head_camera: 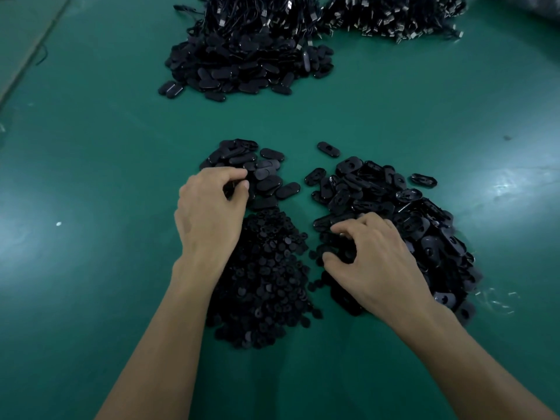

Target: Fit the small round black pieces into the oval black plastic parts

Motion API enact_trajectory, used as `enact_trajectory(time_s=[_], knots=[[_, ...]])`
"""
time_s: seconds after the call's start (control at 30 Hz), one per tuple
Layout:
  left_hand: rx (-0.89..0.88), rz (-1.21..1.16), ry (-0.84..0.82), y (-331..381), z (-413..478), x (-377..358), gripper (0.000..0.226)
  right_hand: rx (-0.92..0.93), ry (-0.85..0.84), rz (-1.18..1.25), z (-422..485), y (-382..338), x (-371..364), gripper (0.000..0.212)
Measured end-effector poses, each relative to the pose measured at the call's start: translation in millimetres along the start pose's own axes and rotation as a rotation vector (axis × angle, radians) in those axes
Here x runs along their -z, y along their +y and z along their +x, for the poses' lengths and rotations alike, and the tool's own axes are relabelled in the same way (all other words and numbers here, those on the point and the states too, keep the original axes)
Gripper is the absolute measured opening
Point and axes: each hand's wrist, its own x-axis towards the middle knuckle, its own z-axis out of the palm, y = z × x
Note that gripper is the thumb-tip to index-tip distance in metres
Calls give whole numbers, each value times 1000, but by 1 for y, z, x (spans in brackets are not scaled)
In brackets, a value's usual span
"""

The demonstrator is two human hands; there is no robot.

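Observation:
A heap of small round black pieces (263,283) lies on the green table between my forearms. To its right spreads a heap of oval black plastic parts with holes (394,204). A smaller pile of smooth oval parts (257,168) sits just beyond my left hand. My left hand (209,213) hovers at that pile's near edge, its fingers and thumb curled round a dark oval part. My right hand (369,259) rests on the left edge of the holed-oval heap, fingers curled down into the pieces; what it holds is hidden.
A large mound of oval parts with attached cables and metal plugs (251,53) fills the far middle of the table, with a second cable bundle (400,16) at the far right. Two single oval parts (328,149) (423,179) lie loose. A table seam (33,53) runs at far left.

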Motion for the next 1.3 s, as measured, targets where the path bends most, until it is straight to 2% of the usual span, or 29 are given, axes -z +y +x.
enact_trajectory(time_s=[0.33, 0.47, 0.67, 0.77, 0.83, 0.93, 1.03, 1.13, 1.3], knots=[[22, -194, -46, 12, -25, 5, 7, 61, 54, -33, -2, 7, -3, 19], [63, -220, -167, 13, -34, 8, 7, 94, 131, 195, -1, 4, -5, 11], [44, -226, -395, 25, -43, 15, 48, 273, 281, 486, 1, -14, -7, 18], [64, -289, -481, 28, -44, 16, 43, 295, 341, 572, 1, -17, -10, 18], [87, -389, -498, 26, -43, 15, 30, 265, 346, 595, 0, -18, -12, 18], [127, -449, -456, 20, -40, 12, 14, 184, 251, 510, 1, -15, -14, 29], [143, -458, -408, 13, -39, 13, 8, 122, 136, 256, 2, -6, -14, 29], [120, -420, -370, 10, -38, 13, 8, 135, 128, 120, 1, -4, -12, 17], [74, -372, -291, 11, -40, 12, 15, 104, 25, 2, 3, -6, -10, 22]])
